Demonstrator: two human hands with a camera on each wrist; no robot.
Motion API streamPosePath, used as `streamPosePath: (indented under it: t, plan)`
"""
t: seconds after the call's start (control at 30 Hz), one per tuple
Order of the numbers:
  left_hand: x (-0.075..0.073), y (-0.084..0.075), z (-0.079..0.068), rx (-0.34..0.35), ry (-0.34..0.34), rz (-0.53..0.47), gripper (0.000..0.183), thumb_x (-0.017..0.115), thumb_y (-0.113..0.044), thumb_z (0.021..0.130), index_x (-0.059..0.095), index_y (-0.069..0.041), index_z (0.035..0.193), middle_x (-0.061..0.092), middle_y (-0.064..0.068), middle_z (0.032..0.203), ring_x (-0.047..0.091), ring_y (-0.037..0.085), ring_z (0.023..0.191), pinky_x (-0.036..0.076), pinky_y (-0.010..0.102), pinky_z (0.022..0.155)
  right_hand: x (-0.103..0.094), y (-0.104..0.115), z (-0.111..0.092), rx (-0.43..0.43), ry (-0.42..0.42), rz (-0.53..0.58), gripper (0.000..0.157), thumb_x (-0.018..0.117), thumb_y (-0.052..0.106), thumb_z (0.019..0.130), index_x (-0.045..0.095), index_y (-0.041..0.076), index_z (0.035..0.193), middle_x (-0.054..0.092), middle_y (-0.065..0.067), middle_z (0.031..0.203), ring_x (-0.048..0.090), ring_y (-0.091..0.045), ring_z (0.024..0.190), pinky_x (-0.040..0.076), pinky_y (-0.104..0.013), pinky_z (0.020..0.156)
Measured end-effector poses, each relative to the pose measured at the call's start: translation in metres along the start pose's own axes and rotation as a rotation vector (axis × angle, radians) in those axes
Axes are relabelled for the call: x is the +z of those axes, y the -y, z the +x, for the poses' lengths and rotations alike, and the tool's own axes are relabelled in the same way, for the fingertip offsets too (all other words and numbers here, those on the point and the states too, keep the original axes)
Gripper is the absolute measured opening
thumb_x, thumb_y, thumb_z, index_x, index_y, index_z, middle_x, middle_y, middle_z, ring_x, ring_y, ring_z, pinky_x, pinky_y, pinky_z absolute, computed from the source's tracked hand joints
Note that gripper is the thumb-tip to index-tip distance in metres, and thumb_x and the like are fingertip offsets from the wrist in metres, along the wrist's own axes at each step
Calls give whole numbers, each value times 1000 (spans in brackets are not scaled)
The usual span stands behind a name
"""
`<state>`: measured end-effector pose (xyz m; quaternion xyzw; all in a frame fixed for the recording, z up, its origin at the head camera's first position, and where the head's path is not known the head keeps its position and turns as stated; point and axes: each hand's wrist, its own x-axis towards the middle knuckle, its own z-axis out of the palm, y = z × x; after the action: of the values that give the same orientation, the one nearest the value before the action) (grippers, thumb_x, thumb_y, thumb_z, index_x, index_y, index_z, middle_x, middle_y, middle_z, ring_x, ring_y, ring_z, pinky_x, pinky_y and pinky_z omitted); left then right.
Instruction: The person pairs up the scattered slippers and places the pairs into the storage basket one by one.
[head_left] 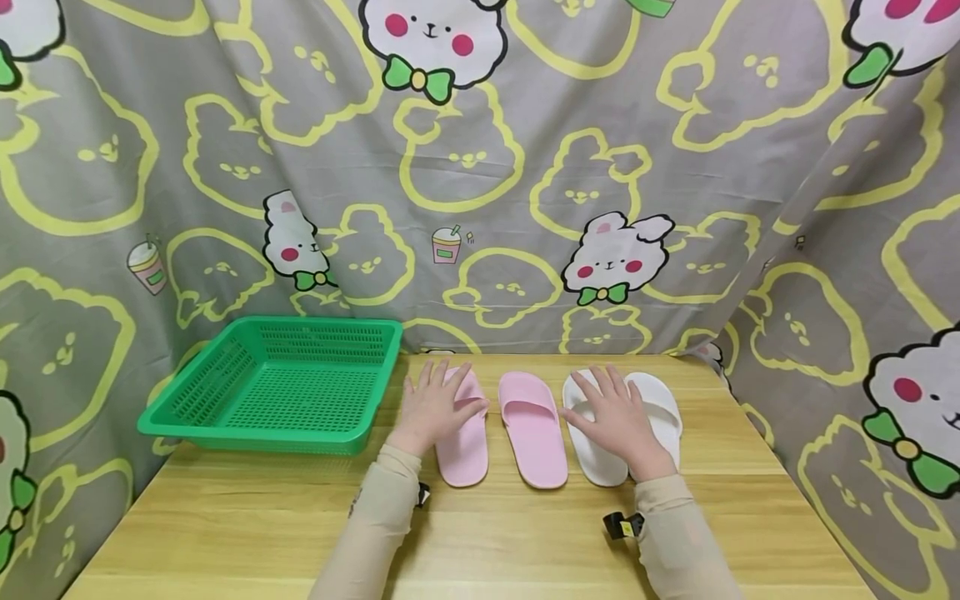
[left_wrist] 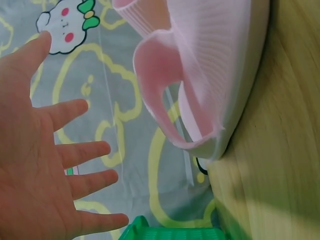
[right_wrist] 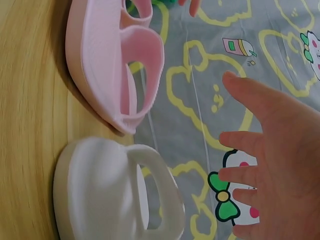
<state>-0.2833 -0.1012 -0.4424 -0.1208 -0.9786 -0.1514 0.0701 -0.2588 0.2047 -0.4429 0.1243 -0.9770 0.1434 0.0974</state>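
Observation:
Two pink slippers lie side by side on the wooden table, a left one (head_left: pixel 462 460) and a right one (head_left: pixel 537 454). To their right is a pair of white slippers, one nearer the middle (head_left: pixel 597 467) and one outermost (head_left: pixel 667 417). My left hand (head_left: pixel 432 409) hovers over the left pink slipper with fingers spread; the left wrist view shows a gap between palm and pink slipper (left_wrist: pixel 215 60). Over the white pair my right hand (head_left: pixel 618 421) is also spread, holding nothing, and it partly hides both. The right wrist view shows it apart from the white slipper (right_wrist: pixel 100 190).
A green plastic basket (head_left: pixel 360 417) with slotted walls stands at the left of the table (head_left: pixel 517 542), left of my left hand. A grey patterned curtain (head_left: pixel 480 225) hangs behind and on both sides. A black wrist camera (head_left: pixel 622 525) sits by my right forearm.

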Motion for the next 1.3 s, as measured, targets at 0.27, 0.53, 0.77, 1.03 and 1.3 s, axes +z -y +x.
streamPosePath:
  t: [0.27,0.53,0.77,1.03,1.3]
  plan:
    - [2,7,3,35,-25,23,76,49,-70,88,35,-31,151,32,11,159,24,40,147,19,71,113,8,6,7,-29,-13,-13,72,57,59,89,41,20,148,36,-19,154,19,-43,147,15,-71,113]
    - [3,9,5,44,-41,28,75,48,-70,88,36,-30,150,33,11,158,26,40,146,18,71,113,16,15,16,-65,5,-27,74,53,64,89,42,19,148,36,-19,154,20,-42,147,15,-65,117]
    - [9,13,9,48,-48,14,76,48,-71,88,36,-31,151,33,10,158,24,39,148,16,71,114,24,23,21,-98,8,-39,74,53,64,89,43,19,147,39,-19,153,22,-41,147,19,-66,116]
    - [12,16,10,43,-45,-20,76,51,-69,87,37,-28,150,35,13,157,23,40,148,14,71,114,33,31,28,-92,33,-13,76,51,65,89,41,20,149,36,-18,155,21,-40,148,17,-65,117]
    - [15,18,12,39,-41,-28,77,51,-69,87,38,-28,150,34,13,157,24,41,147,14,72,114,42,36,36,-90,59,14,76,50,66,89,39,23,150,35,-16,156,20,-39,149,16,-64,118]
